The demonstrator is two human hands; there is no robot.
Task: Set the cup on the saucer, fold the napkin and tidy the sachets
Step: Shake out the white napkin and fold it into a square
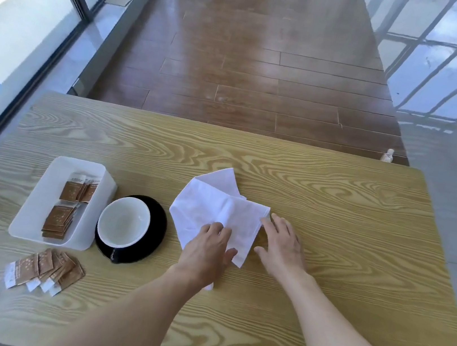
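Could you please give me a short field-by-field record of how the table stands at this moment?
cup: on the black saucer, already placed
napkin: white, partly folded, lying on the table
left hand: fingers flat, pressing the napkin's near part
right hand: fingers straight, at the napkin's right corner
white tray: left of the saucer, holds two stacks of brown sachets
loose sachets: fanned on the table in front of the tray, not yet tidied
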